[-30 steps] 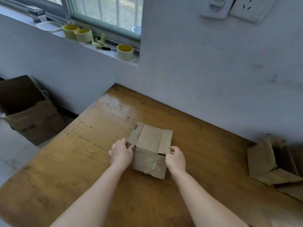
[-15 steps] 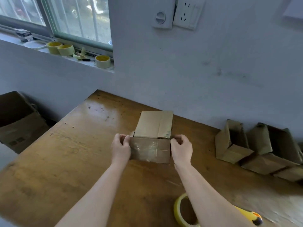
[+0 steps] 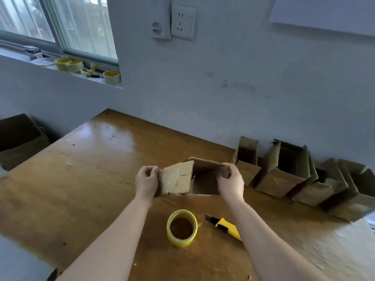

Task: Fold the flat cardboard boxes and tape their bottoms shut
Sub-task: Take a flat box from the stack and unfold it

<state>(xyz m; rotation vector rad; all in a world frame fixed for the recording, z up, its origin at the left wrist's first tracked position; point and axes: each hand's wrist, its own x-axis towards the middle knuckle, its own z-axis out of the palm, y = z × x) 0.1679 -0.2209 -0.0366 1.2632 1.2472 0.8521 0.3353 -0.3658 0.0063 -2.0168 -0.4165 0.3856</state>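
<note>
I hold a small folded cardboard box (image 3: 178, 179) above the wooden table (image 3: 81, 179), near its middle. Its taped bottom faces left and its dark open mouth faces me and the right. My left hand (image 3: 146, 181) grips the box's left edge by the taped bottom. My right hand (image 3: 230, 182) grips the rim of the open end. A yellow tape roll (image 3: 182, 228) stands on the table just below the box, and a yellow utility knife (image 3: 225, 227) lies to its right, partly under my right forearm.
Several folded boxes (image 3: 284, 175) lie in a row along the wall at the right. More tape rolls (image 3: 111, 77) sit on the window sill at the upper left. A large brown carton (image 3: 18, 138) stands on the floor left of the table.
The box has been turned so its open mouth now shows and the taped bottom faces left. It has shifted to the right. The view has panned right, revealing tape roll, knife and more boxes.
</note>
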